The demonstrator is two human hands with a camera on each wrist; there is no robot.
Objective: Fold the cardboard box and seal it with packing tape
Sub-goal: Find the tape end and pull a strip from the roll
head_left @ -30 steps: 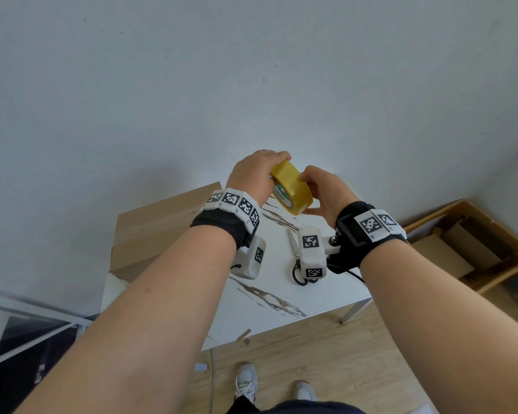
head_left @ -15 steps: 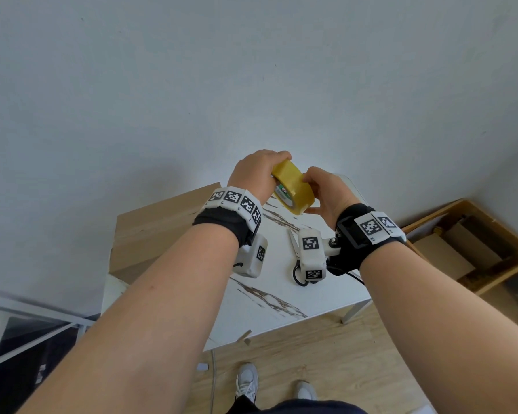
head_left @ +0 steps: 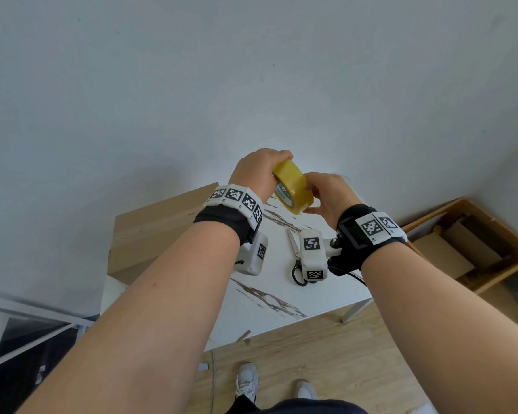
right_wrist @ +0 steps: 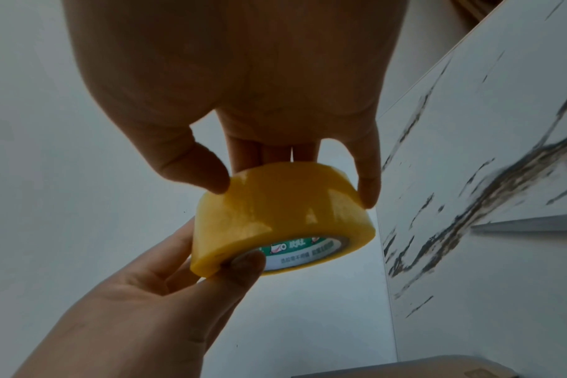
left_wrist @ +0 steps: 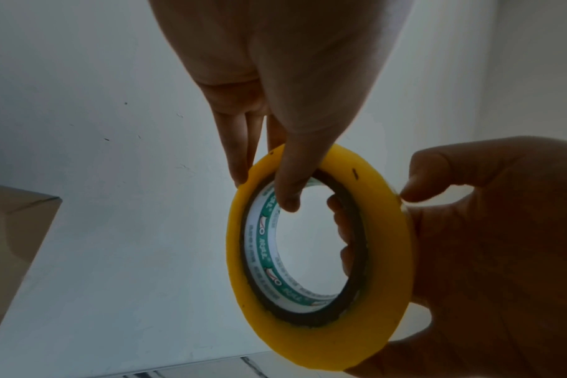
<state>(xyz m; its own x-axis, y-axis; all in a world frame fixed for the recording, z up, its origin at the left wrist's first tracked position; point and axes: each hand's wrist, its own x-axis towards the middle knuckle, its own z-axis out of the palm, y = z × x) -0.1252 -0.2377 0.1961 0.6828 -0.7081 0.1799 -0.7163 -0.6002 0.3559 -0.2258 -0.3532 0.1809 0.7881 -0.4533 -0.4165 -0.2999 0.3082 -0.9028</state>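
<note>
Tape roll [head_left: 293, 189] slightly raised, in both hands' grip.

The tape roll [right_wrist: 275, 217] has green-and-white printing inside its core, too small to read

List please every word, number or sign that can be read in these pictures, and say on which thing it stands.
Tape roll, inner core: green and white printing with a small logo and rows of characters, too blurred to read.
Wrist bands and wrist cameras: black-and-white square marker patterns, no words.
Cardboard box, scissors, table: no text visible.
</note>
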